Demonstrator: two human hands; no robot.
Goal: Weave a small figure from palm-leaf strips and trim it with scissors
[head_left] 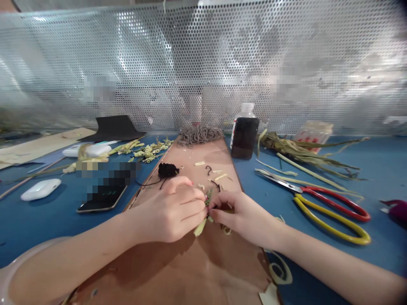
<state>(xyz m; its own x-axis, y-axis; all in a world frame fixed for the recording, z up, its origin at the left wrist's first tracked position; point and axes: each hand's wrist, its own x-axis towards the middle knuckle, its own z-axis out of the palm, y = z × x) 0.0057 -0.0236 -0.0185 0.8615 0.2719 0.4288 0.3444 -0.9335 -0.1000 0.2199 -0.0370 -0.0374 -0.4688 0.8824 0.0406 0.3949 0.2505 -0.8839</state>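
Observation:
Over the brown board (pixel 178 271), my left hand (pixel 179 207) and my right hand (pixel 241 216) meet with fingertips pinched together. Between them is a small piece of pale green plant strip (pixel 200 227), its lower end poking out below the fingers. Most of the strip is hidden by my fingers, and a bit of dark thread seems to lie at the pinch. A small ball of black yarn (pixel 168 170) rests on the board beyond my left hand. Short strip cuttings (pixel 221 177) and dark thread ends (pixel 208 170) lie just past the fingertips.
Scissors (pixel 300 188) with red and yellow handles lie at right, below dried leaves (pixel 286 146). A phone (pixel 244 137) leans on a bottle (pixel 248 109). Grey yarn (pixel 200 134) sits at the board's far end. Left are another phone (pixel 108 195), a white case (pixel 41 189) and rolled plant pieces (pixel 152 150).

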